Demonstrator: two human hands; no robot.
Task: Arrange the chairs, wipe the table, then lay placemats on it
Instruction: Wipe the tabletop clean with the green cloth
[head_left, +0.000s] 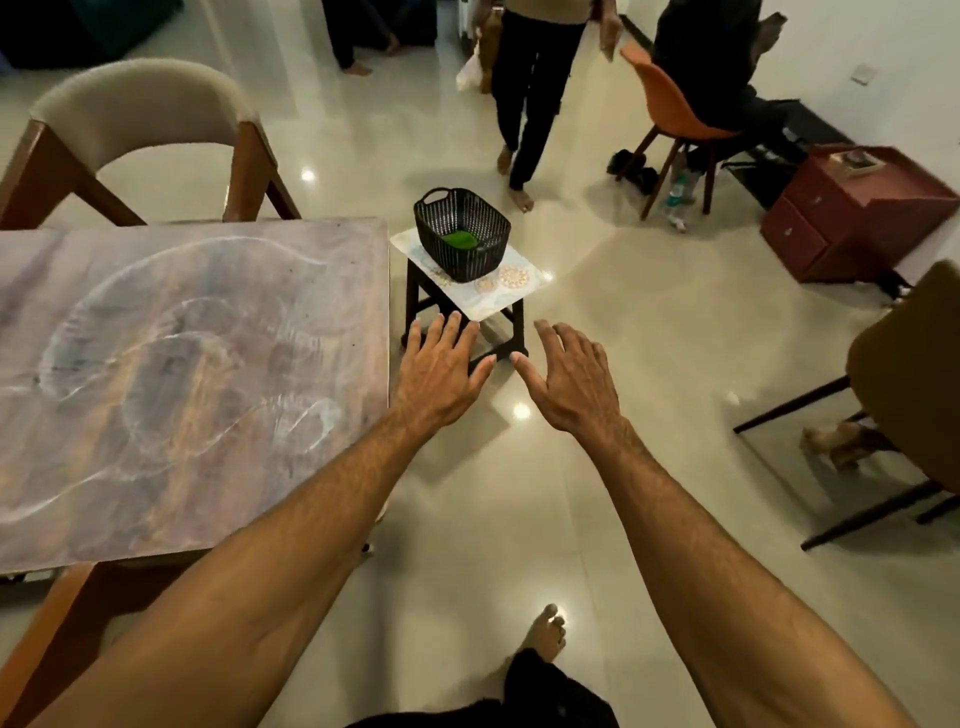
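One cream-backed chair (140, 104) stands tucked against the far edge of the worktop (182, 364), where a seat belongs. The worktop bears pale swirled streaks, which could be wiping marks or its own pattern; I cannot tell which. Just beside its right edge a stool (414, 296) keeps the supplies within reach. Patterned placemats (511, 296), one or a stack, lie flat on it, and a basket (462, 234) sits on them holding a green cloth (460, 240). Nearer the camera, the left hand (441, 374) and right hand (571, 379) reach forward side by side, palms down, fingers straight and spread, gripping nothing. They are probably going for the cloth or the mats. At the far right a brown chair (909, 374) stands well apart from the worktop, so the arranging looks unfinished.
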